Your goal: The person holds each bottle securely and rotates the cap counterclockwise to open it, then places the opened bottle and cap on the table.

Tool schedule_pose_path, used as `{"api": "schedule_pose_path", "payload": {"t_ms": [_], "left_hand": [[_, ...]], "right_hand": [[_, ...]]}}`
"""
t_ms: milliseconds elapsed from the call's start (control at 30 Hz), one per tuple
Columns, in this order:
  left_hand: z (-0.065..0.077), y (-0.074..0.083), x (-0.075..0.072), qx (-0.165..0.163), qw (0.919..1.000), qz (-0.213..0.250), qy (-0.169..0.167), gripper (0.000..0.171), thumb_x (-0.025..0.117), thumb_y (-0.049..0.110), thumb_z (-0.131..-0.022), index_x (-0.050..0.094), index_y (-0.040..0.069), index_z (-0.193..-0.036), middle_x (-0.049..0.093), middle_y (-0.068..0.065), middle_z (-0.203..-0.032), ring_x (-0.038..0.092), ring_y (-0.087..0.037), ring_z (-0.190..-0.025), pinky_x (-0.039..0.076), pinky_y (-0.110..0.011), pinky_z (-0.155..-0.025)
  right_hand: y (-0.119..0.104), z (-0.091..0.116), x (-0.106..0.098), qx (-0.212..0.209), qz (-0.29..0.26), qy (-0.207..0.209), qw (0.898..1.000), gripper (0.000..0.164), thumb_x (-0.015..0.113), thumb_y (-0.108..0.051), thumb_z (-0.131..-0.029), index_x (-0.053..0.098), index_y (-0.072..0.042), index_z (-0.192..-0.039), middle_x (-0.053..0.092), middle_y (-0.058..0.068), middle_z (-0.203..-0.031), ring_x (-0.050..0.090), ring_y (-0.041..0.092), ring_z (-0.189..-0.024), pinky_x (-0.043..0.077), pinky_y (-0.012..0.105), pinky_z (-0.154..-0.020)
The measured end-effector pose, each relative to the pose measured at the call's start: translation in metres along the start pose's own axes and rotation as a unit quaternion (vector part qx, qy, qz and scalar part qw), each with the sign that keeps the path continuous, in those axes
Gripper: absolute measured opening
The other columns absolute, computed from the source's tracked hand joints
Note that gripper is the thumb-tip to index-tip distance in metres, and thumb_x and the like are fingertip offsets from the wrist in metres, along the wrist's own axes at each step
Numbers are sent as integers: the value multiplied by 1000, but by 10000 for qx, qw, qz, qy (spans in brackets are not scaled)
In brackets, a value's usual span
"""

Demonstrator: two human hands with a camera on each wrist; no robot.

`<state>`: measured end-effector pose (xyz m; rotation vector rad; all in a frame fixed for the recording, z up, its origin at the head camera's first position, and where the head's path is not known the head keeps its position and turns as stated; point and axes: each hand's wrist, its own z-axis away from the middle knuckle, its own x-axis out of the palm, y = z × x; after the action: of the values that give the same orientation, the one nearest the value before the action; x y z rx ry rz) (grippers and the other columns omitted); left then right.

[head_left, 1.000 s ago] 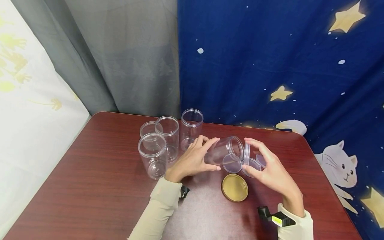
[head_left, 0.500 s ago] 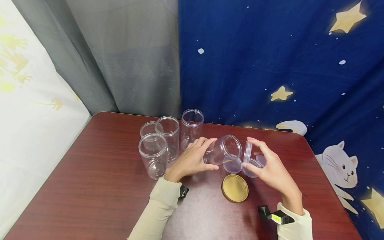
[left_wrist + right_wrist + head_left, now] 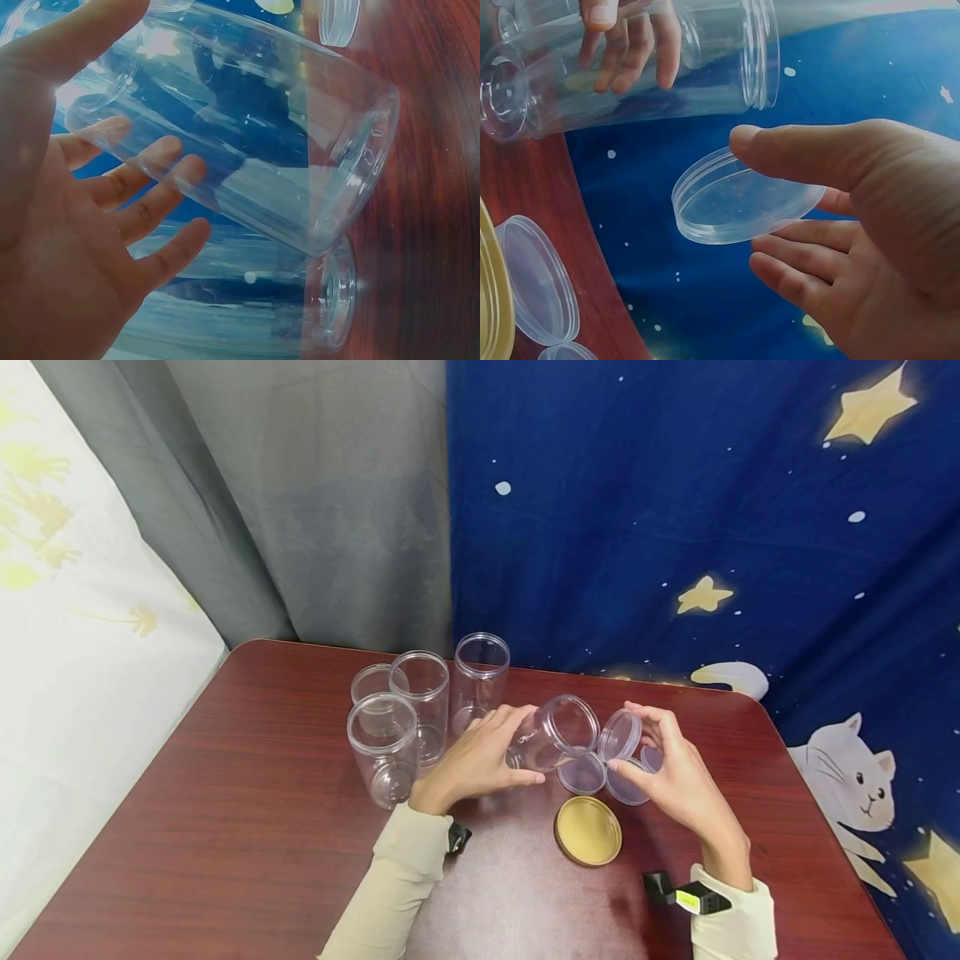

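Note:
My left hand [image 3: 480, 756] grips a clear plastic jar [image 3: 558, 735], tilted with its open mouth toward the right. In the left wrist view the thumb and curled fingers lie round the jar's wall [image 3: 262, 127]. A clear round lid [image 3: 620, 737] is pinched between thumb and fingers of my right hand [image 3: 682, 781], just right of the jar's mouth and apart from it. The right wrist view shows that lid [image 3: 742, 199] tilted, with its inner side and rim visible.
Several clear open jars [image 3: 382, 752] stand upright on the left of the brown table [image 3: 225, 827]. A gold lid [image 3: 588, 832] lies in front of the hands. More clear lids [image 3: 582, 772] lie beneath the held jar and lid. Curtains [image 3: 600, 527] hang behind the table.
The jar has shifted slightly left, its mouth turning more toward the head camera. The lid, formerly edge-on near the mouth, has moved a little right and turned so its round face shows.

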<state>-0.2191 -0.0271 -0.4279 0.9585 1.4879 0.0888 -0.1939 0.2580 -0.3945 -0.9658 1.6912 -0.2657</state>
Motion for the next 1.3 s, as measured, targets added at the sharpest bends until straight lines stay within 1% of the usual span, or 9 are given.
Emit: {"api": "schedule_pose_path", "payload": {"t_ms": [233, 500, 633, 800, 900, 1000, 1100, 1233, 1300], "left_hand": [[-1, 0, 0, -32, 10000, 48, -10, 89, 82, 49, -77, 39, 19, -149, 55, -3, -133, 52, -16, -122, 40, -44, -102], [0, -1, 0, -44, 9999, 98, -37, 90, 81, 48, -78, 39, 13, -149, 54, -6, -138, 51, -18, -127, 40, -45, -105], [0, -1, 0, -74, 9998, 186, -48, 90, 81, 47, -78, 38, 12, -149, 53, -7, -139, 51, -19, -127, 40, -45, -107], [0, -2, 0, -73, 9990, 445, -77, 89, 81, 42, -79, 37, 10, -149, 50, -8, -141, 51, -20, -128, 41, -41, -109], [0, -3, 1, -65, 9981, 604, -94, 88, 82, 40, -80, 36, 9, -148, 51, -7, -137, 53, -20, -124, 43, -38, -107], [1, -3, 1, -68, 9974, 708, -92, 84, 81, 38, -80, 37, 9, -145, 53, -6, -128, 55, -19, -116, 46, -37, -101], [1, -4, 1, -108, 9965, 829, -101, 80, 81, 37, -80, 38, 10, -141, 54, -5, -120, 56, -20, -108, 48, -36, -95], [1, -4, 0, -187, 9952, 949, -124, 82, 81, 36, -79, 37, 10, -143, 55, -6, -121, 57, -22, -110, 47, -38, -97], [1, -4, 0, -216, 9949, 972, -134, 84, 81, 36, -79, 36, 9, -145, 55, -7, -123, 57, -23, -112, 47, -39, -99]], "right_hand": [[7, -1, 4, 13, -52, 122, 9999, 76, 86, 0, -71, 41, 1, -132, 55, 17, -140, 57, 34, -123, 37, 3, -96], [12, -2, 8, 8, -109, 228, 9997, 76, 86, 4, -69, 42, 2, -131, 57, 16, -138, 60, 32, -117, 40, 4, -92], [14, -2, 9, 31, -69, 246, 9997, 77, 86, 3, -69, 42, 1, -133, 57, 15, -137, 61, 30, -113, 42, 5, -90], [16, -3, 10, 209, 27, 182, 9996, 80, 86, -2, -72, 42, -4, -139, 57, 15, -138, 61, 28, -113, 41, 5, -89], [18, -3, 11, 328, 86, 138, 9993, 81, 86, -5, -74, 43, -6, -143, 58, 17, -136, 63, 29, -110, 40, 4, -88], [20, -4, 12, 414, 71, 163, 9990, 80, 85, -6, -74, 45, -6, -143, 62, 18, -129, 64, 29, -104, 40, 3, -84], [22, -4, 14, 451, 50, 216, 9987, 78, 86, -6, -74, 48, -6, -142, 65, 20, -122, 65, 31, -101, 39, 1, -82], [25, -5, 17, 517, 124, 253, 9983, 77, 86, -7, -74, 49, -6, -141, 65, 20, -121, 65, 33, -102, 38, 1, -81], [26, -5, 17, 597, 199, 256, 9977, 76, 86, -9, -75, 48, -7, -141, 64, 20, -122, 66, 33, -103, 40, 2, -80]]}}
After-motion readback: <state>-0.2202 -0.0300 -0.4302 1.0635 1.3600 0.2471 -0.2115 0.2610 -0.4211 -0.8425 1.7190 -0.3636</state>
